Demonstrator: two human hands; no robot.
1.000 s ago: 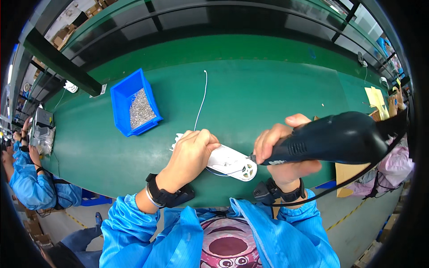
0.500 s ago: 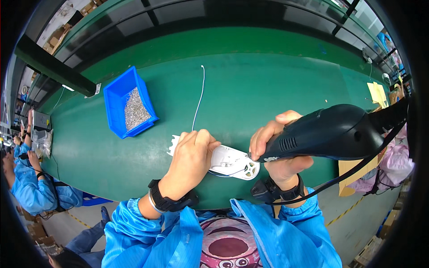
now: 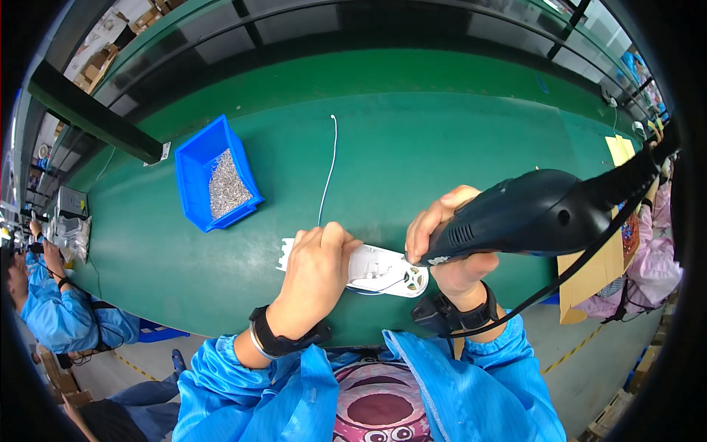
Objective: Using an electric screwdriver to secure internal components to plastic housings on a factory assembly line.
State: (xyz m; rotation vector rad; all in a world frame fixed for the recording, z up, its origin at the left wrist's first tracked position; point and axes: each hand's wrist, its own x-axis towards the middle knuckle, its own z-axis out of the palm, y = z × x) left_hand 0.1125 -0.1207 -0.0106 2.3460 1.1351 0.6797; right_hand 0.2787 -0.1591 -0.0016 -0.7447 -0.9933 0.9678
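My left hand is closed over the left part of a white plastic housing, pressing it to the bench; what its fingertips pinch is hidden. A round speaker-like grille shows at the housing's right end. A white cable runs from behind my left hand toward the far side. My right hand is wrapped round the front of a black corded electric screwdriver. It lies nearly level above the housing's right end, with its nose between my fingers. The bit cannot be made out.
A blue bin of small metal screws stands at the left on the green bench. An opened cardboard box is at the right. The screwdriver's black cord loops down past my right wrist. Another person's blue sleeve is at far left.
The screwdriver and my right hand have shifted slightly left, and its rear end tilts a little differently. My left hand keeps its hold on the housing. The whole view has moved slightly.
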